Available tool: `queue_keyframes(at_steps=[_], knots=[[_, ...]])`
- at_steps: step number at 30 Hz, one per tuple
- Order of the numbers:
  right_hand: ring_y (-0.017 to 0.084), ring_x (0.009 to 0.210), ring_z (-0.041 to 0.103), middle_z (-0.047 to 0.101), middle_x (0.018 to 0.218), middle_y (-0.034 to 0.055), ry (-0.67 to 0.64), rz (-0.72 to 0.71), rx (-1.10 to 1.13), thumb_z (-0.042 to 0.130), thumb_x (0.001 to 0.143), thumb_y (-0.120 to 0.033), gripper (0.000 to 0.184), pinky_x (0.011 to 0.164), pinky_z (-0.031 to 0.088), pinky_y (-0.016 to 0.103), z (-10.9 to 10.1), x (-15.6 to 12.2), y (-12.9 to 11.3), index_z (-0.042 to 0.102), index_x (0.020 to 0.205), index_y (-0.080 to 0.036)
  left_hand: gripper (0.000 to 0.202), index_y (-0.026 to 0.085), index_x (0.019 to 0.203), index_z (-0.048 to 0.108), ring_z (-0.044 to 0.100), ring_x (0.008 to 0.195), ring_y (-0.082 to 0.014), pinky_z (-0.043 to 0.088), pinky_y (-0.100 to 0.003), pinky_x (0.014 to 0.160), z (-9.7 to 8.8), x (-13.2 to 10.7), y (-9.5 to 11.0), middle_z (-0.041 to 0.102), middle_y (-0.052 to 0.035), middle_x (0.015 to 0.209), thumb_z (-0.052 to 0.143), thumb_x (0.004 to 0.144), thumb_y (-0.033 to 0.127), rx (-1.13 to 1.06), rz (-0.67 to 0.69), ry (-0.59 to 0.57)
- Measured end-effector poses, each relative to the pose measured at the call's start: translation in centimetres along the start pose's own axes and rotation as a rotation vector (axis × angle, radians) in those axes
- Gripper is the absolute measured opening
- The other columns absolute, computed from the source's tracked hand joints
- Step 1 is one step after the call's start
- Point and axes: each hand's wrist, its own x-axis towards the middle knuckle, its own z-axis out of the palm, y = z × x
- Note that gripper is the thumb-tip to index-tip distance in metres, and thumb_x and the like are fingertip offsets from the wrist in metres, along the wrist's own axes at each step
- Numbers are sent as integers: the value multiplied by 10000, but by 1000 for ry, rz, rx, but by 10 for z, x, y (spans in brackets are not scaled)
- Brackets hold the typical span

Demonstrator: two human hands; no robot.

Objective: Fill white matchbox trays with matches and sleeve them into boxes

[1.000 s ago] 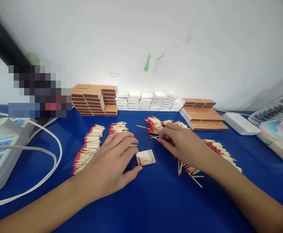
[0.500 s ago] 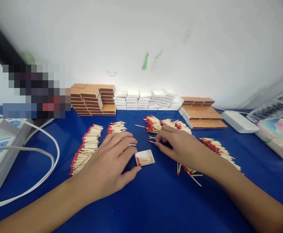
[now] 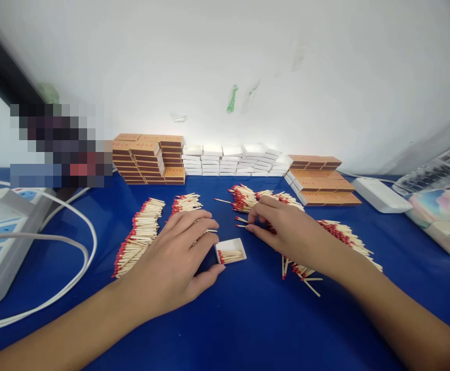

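A small white matchbox tray with a few red-tipped matches in it lies on the blue table. My left hand rests flat beside it, fingers stretched out, thumb touching the tray's left end. My right hand lies on a pile of matches, its fingertips pinched together on loose matches at the pile's near edge. More matches trail out from under my right wrist. Two further heaps of matches lie left of my left hand.
Stacks of orange matchbox sleeves, white trays and more sleeves line the wall. A power strip with white cables sits at left. A white device and a tissue pack lie at right.
My right hand's fingers shifted slightly left and nearer the tray, gathering matches. My left hand and the tray stayed where they were.
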Motion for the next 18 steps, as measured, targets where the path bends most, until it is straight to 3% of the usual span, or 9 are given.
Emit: queue_keyframes(at_steps=[4, 18], knots=[[195, 799, 630, 645, 1069, 63, 5, 8, -1, 592, 1065, -241, 67, 687, 463, 314, 1, 0, 0, 656, 1065, -221, 189, 182, 1143, 654, 598, 1351, -335, 498, -558, 1156, 0, 0, 0, 722, -129, 1301, 679, 1037, 336, 0, 1, 4], [187, 800, 633, 643, 1053, 68, -22, -18, 31, 562, 1085, -257, 168, 694, 479, 314, 1, 0, 0, 683, 978, -213, 200, 178, 1152, 654, 600, 1344, -334, 501, -548, 1154, 0, 0, 1, 717, -128, 1301, 690, 1026, 329, 0, 3, 1]])
